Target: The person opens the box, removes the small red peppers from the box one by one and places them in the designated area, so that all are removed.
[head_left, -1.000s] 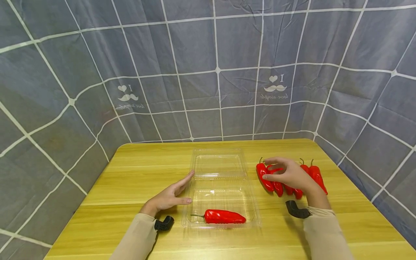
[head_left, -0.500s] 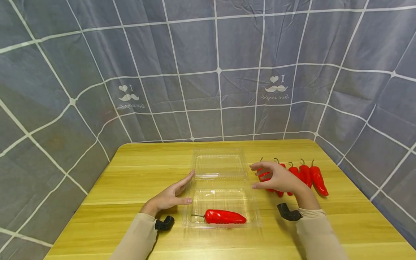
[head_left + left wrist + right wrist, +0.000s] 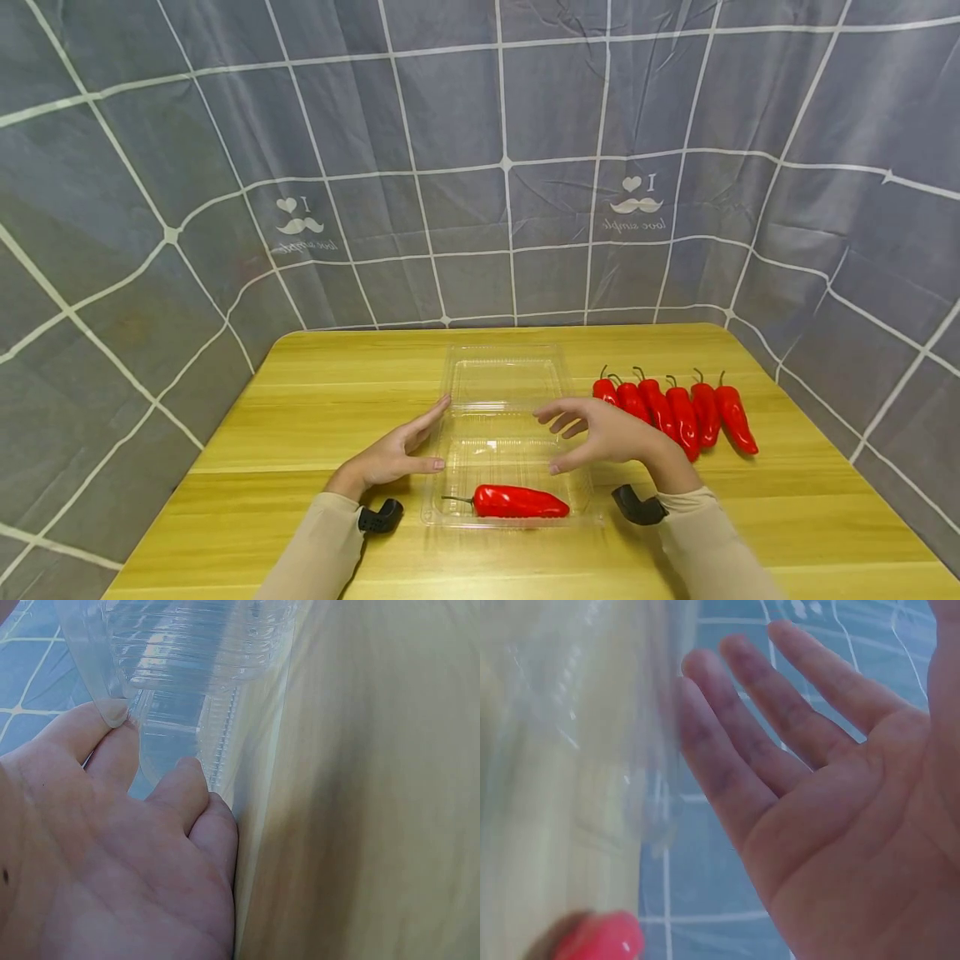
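Note:
A clear plastic clamshell container [image 3: 491, 467] lies with its lid [image 3: 506, 382] folded back flat. In the base, along the near side, one red pepper [image 3: 520, 502] lies sideways with its stem to the left. My left hand [image 3: 393, 450] rests at the container's left edge, and its fingertips touch the plastic in the left wrist view. Over the right part of the base hovers my right hand [image 3: 615, 432], thumb and fingers spread and nothing between them. The right wrist view shows its bare palm [image 3: 840, 817], with a red pepper tip [image 3: 604, 937] low at the left.
Several red peppers [image 3: 684, 421] lie in a row on the right of the wooden table [image 3: 315, 367], stems away from me; my right hand and wrist partly hide some. A grey curtain [image 3: 465, 200] with white lines hangs behind and at both sides.
My right hand has moved left from over the row of peppers to above the container, bringing more of the peppers into view. My left hand and the pepper in the container have stayed put.

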A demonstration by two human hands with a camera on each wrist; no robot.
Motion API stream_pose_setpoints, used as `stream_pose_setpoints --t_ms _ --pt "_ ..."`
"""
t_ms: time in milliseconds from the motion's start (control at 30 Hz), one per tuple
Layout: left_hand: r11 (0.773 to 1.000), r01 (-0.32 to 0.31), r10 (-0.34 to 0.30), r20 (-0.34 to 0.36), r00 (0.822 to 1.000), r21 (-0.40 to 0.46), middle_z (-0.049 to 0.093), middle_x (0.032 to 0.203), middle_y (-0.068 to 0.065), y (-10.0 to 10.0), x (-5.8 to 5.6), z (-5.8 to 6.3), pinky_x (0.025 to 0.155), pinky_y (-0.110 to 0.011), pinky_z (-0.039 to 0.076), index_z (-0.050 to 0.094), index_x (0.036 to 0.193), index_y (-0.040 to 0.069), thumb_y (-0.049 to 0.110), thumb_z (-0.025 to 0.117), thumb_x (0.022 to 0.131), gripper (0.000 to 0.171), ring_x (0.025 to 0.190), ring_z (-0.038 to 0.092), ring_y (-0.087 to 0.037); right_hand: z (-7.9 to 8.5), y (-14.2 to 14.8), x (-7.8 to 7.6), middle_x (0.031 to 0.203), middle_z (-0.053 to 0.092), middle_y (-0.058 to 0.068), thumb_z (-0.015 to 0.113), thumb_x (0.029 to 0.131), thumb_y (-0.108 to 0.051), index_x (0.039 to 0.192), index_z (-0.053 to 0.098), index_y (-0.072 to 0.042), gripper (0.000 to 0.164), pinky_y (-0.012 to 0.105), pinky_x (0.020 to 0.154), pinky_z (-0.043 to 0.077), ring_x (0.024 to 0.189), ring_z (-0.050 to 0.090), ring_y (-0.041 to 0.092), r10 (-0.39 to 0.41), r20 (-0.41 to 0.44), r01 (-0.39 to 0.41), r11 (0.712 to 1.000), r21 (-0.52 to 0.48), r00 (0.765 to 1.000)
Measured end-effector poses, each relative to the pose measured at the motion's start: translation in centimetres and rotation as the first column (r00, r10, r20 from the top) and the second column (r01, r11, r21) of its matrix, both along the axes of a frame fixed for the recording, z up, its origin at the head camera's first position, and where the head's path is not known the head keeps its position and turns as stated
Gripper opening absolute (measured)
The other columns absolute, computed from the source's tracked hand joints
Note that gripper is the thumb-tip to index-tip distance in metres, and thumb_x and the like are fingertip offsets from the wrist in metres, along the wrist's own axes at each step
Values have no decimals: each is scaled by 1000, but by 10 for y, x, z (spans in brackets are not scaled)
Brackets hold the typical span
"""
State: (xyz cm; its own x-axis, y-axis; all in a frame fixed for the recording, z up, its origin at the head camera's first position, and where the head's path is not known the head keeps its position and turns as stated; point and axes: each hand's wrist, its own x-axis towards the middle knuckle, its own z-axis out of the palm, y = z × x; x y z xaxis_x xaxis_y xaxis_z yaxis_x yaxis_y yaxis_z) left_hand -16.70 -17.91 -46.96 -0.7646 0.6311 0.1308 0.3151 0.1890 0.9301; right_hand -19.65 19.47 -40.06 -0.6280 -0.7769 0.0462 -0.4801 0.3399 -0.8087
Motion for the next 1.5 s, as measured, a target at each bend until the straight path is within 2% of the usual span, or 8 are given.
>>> stream_pose_setpoints --t_ms 267,467,667,833,1067,1267,1500 --pt "1000 -7 7 0 1000 -3 -4 168 -9 1 -1 0 121 -52 7 5 162 8 14 71 95 94 152 4 -30 -12 -26 7 134 60 14 88 78 -31 135 59 0 71 52 99 50 115 59 36 81 41 -84 993 81 996" --pt "1000 -15 15 8 1000 3 -4 168 -9 2 -1 -1 121 -53 6 6 162 9 13 71 95 94 152 4 -30 -17 -41 13 126 65 4 89 76 -36 133 62 -4 70 39 95 52 109 61 23 104 46 -110 980 168 994" --pt "1000 -22 22 6 1000 0 -4 168 -9 3 -2 -1 120 -54 7 5 162 8 14 71 95 94 152 4 -31 -22 -51 19 111 67 -7 85 81 -37 128 66 -9 57 31 90 54 98 63 11 104 72 -117 973 197 992" --pt "1000 -24 24 3 1000 -1 -4 168 -9 4 -3 0 120 -54 7 6 162 9 14 71 95 94 152 5 -31 -26 -60 23 100 66 -15 79 87 -37 123 69 -13 44 27 87 53 92 62 4 121 108 -141 969 203 987" --pt "1000 -26 26 -3 1000 -3 -3 168 -9 6 -5 1 121 -53 7 7 163 11 12 70 95 93 152 6 -31 -28 -62 23 98 66 -16 76 91 -29 120 71 -15 33 25 87 52 91 63 4 156 133 -180 963 198 979" --pt "1000 -25 25 -1 1000 -7 -3 168 -8 6 -5 0 120 -53 7 7 163 13 13 70 95 93 152 5 -30 -30 -60 21 100 66 -17 78 89 -19 120 71 -17 31 25 89 51 93 62 4 181 119 -201 961 188 976" --pt "1000 -19 19 -6 1000 -1 -3 168 -8 6 -4 1 120 -54 6 6 162 9 15 71 95 93 152 4 -30 -30 -60 21 97 67 -15 80 86 -15 117 73 -15 31 24 87 52 89 63 5 172 131 -191 970 149 976"
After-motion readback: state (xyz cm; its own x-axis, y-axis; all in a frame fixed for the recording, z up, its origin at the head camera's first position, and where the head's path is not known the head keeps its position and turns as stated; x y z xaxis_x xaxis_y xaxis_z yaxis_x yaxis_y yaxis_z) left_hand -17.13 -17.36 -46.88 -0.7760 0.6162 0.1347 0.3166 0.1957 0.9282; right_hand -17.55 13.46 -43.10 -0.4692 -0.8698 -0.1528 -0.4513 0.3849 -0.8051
